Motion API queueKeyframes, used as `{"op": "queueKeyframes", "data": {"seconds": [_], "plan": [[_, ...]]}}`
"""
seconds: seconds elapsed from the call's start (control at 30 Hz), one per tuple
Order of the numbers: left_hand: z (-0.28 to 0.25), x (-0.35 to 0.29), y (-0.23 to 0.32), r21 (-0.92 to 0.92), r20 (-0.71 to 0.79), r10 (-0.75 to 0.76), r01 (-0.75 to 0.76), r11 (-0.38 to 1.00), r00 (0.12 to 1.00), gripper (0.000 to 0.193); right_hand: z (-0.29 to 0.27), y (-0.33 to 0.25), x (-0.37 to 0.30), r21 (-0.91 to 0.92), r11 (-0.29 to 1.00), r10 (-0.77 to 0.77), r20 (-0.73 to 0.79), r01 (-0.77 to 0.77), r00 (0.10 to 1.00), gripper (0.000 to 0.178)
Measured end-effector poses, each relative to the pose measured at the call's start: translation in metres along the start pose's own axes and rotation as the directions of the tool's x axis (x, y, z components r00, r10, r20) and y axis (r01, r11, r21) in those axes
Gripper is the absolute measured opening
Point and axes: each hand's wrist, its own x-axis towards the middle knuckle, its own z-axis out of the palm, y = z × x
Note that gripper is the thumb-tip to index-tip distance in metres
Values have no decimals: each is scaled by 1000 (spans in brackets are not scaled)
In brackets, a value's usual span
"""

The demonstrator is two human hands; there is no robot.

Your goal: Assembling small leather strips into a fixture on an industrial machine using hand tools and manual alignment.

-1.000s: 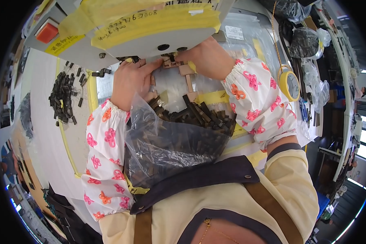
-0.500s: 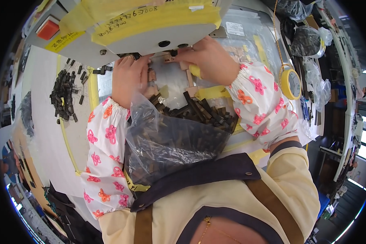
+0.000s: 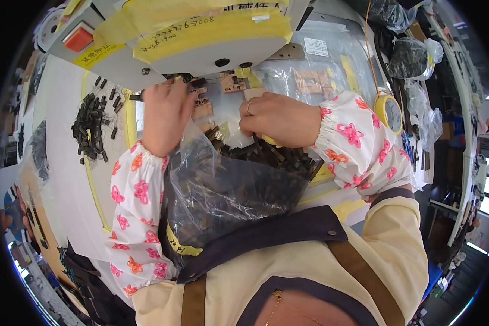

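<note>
My left hand (image 3: pixel 167 114) is at the lower edge of the white machine head (image 3: pixel 195 57), its fingers bent together and their tips hidden from me. Beside those fingertips lie small dark parts with thin wires (image 3: pixel 198 82). Over the mouth of a clear plastic bag (image 3: pixel 228 179), my right hand (image 3: pixel 280 117) has its fingers curled closed and pointing down; whatever is in them cannot be made out. Loose black strip-like pieces (image 3: pixel 274 155) fill the bag. Copper-coloured blocks (image 3: pixel 202 110) and a tan block (image 3: pixel 254 93) sit on the metal plate between my hands.
A heap of black wired parts (image 3: pixel 92 127) lies on the white table at the left. Red button (image 3: pixel 77 38) on the machine's left side. More copper-coloured blocks (image 3: pixel 312 81) lie under clear film at the right, near a yellow-rimmed round clock (image 3: pixel 389 113) and hanging plastic bags (image 3: pixel 413 57).
My right hand has come back from under the machine head to the bag's mouth. My left hand has shifted slightly left, and the copper-coloured blocks show more fully.
</note>
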Motion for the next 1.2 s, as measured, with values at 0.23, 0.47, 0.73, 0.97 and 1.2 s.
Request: {"op": "queueKeyframes", "data": {"seconds": [0.23, 0.47, 0.73, 0.97, 1.2], "plan": [[19, 16, 15, -200, 73, 18, -3, 980, 997, 21, -4, 4, 7, 70, 997, -30, -73, 35, 997, 12], [16, 18, 16, -188, 95, -3, 21, 982, 996, 22, -13, 22, 8, 334, 938, 212, -333, -95, 919, 16], [20, 13, 10, -121, 49, 134, -127, 984, 990, 64, 7, 39, 11, 525, 801, 547, -445, -289, 709, 19], [14, 16, 19, -271, 100, -15, 42, 962, 995, 18, 7, 47, 5, 248, 941, 329, -515, -230, 791, 21], [22, 13, 12, -249, 24, -4, 9, 968, 1000, 17, 10, 47, 7, 94, 965, 257, -543, -246, 800, 20]]}}
